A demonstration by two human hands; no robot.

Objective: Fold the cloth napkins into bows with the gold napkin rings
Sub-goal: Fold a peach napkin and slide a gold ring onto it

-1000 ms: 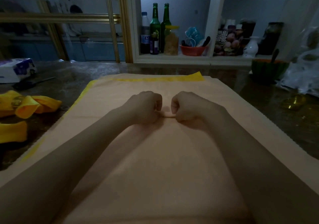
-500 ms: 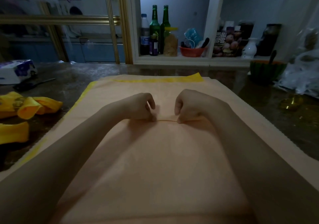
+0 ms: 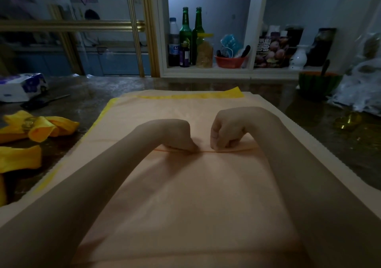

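Note:
A large peach cloth napkin [image 3: 185, 195] lies spread on a stack of napkins on the table, a yellow napkin [image 3: 191, 97] peeking out beneath at the far edge. Its near half is folded up, the edge forming a line across the middle. My left hand [image 3: 177, 135] and my right hand [image 3: 226, 131] sit side by side on that edge, fingertips pinching the fabric at the centre. A finished yellow napkin bow [image 3: 39, 128] with a gold napkin ring [image 3: 27, 123] rests at the left.
Another folded yellow napkin [image 3: 18, 159] lies at the left edge. A tissue pack [image 3: 20, 86] sits at the far left, a dark green bowl [image 3: 318, 84] and plastic bags [image 3: 360, 86] at the far right. Bottles [image 3: 185, 38] stand on the shelf behind.
Both hands have slid the folded edge slightly nearer and pressed their fingertips down on it; the wrists have risen and the crease now runs wider across the napkin.

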